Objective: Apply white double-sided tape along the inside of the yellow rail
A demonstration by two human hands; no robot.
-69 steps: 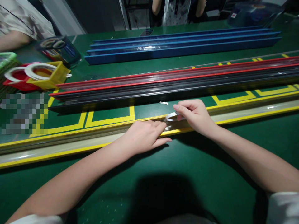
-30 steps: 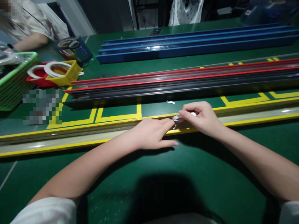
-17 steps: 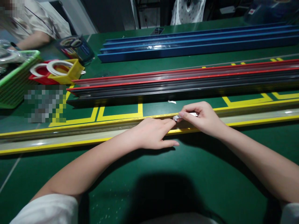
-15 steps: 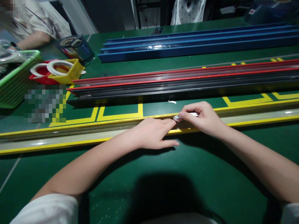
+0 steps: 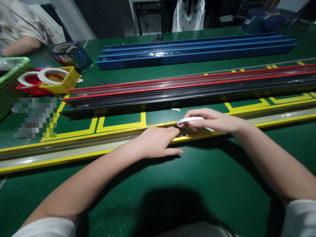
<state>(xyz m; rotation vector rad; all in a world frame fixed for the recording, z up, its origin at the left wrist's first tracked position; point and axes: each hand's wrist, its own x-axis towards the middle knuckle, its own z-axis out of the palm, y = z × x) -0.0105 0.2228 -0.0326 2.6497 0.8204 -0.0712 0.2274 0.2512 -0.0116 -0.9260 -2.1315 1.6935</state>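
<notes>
A long yellow-edged channel [image 5: 61, 154] with a pale, shiny inside runs across the green table in front of me. My left hand [image 5: 158, 141] lies over it, fingers stretched into the channel and thumb held apart over the near edge. Close to those fingertips, my right hand [image 5: 207, 120] grips a narrow white tape roll [image 5: 191, 119] between thumb and fingers, tilted almost edge-on. Part of the roll is hidden behind the fingers, and a white bit shows just under this hand.
Beyond the channel lie red-edged [image 5: 163, 86] and black strips [image 5: 138, 108], then blue ones [image 5: 172, 57]. At left stand a green basket [image 5: 14, 82] and a yellow tape holder [image 5: 69, 80]. A scrap of white paper [image 5: 175, 109] lies on the table. Another person's arm [image 5: 22, 46] shows at upper left.
The view has shifted a little, so the strips sit further left. My right hand has turned and opened out more, showing more of the tape roll. My left hand keeps its place on the channel.
</notes>
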